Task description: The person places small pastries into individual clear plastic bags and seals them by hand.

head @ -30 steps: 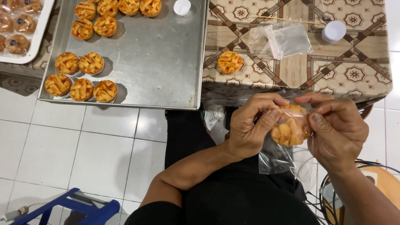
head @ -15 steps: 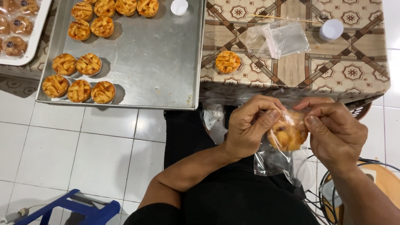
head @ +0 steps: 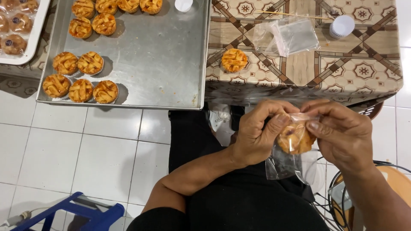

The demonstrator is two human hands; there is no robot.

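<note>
Hands, left hand (head: pixel 257 137) and right hand (head: pixel 342 137), pinch clear bag (head: pixel 283 164) containing tart (head: pixel 294 137).

Two hands in view: left hand (head: pixel 257 137), right hand (head: pixel 342 137).

Lattice-topped tarts: one inside the clear bag (head: pixel 284 160) held between the hands; one loose tart (head: pixel 233 60) on the patterned desk (head: pixel 368 72); eleven on the metal tray (head: pixel 162 55), as five in the near cluster (head: pixel 79 79), two in the middle pair (head: pixel 92 25) and four along the top edge (head: pixel 117 5), partly cut off.

Wrapped tarts on the white tray (head: pixel 34 38): at least four visible, count uncertain.

White paper cup stacks (head: pixel 342 26): two.

Thin wooden skewer (head: pixel 295 15): one.

Pile of empty clear bags (head: pixel 291 35): number cannot be told.
</note>
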